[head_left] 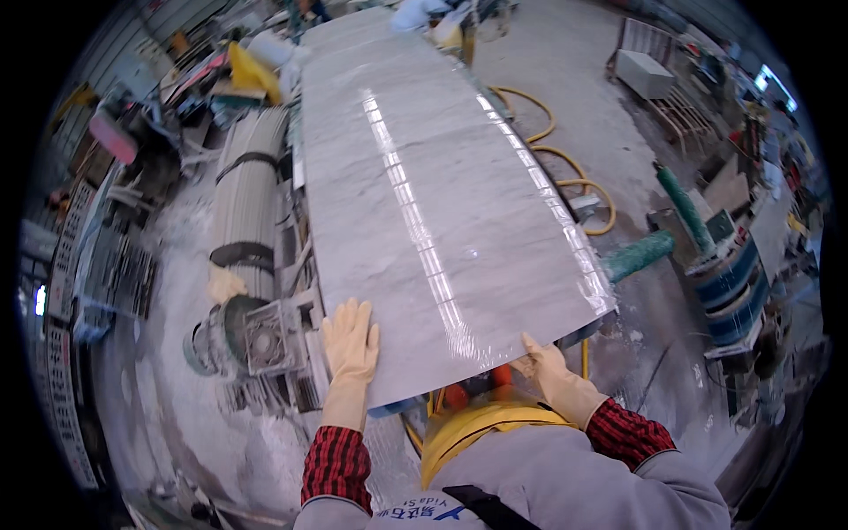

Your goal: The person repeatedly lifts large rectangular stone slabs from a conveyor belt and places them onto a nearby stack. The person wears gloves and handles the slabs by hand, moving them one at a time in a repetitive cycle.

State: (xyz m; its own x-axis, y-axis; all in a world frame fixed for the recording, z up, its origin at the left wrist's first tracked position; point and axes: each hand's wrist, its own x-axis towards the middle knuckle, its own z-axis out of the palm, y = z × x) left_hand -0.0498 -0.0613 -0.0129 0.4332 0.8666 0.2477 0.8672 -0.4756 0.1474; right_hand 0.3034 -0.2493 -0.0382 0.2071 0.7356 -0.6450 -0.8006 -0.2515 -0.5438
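Note:
A long, polished grey stone slab (380, 221) stretches away in front of me, with bright strips of light reflected in its surface. My left hand (352, 344), in a cream rubber glove, lies flat on its near left corner, fingers stretched out. At the near edge, toward the right corner, my right hand (552, 375) in a matching glove grips the slab. Its thumb shows at the top of the edge, and its other fingers are partly hidden. Red checked sleeve cuffs cover both wrists, and a yellow apron (486, 422) hangs at my waist.
Left of the slab stand a ribbed roller (247, 190) and a dusty motor (256, 336). A yellow hose (565, 163) loops over the floor on the right, near a green cylinder (638, 256). A person (417, 13) is at the slab's far end.

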